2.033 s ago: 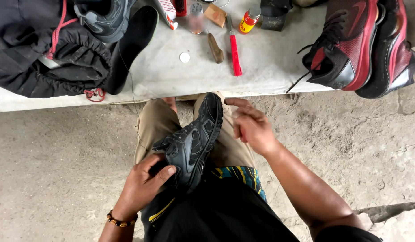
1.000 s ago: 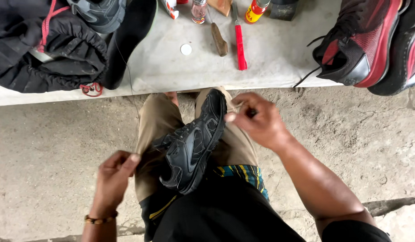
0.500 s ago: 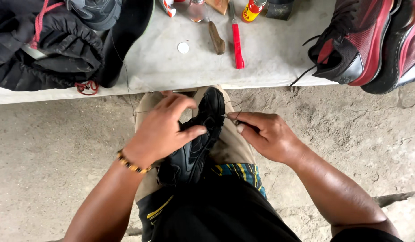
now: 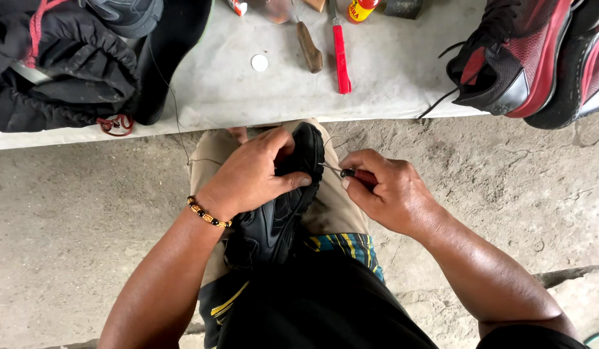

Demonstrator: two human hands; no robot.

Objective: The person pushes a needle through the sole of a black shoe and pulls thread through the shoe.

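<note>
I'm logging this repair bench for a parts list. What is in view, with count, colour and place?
black shoe: one, black, on the lap, gripped by left hand
awl: one, dark red handle, in right hand, tip at the shoe's toe
red tool: one, red, on slab
wooden handle: one, brown, on slab
white cap: one, white, on slab
bottle: one, yellow and red, slab's far edge
red shoes: two, red and black, slab's right end
bag: one, black, slab's left end
slab: one, grey, top
left hand: beaded bracelet
right hand: bare
</note>
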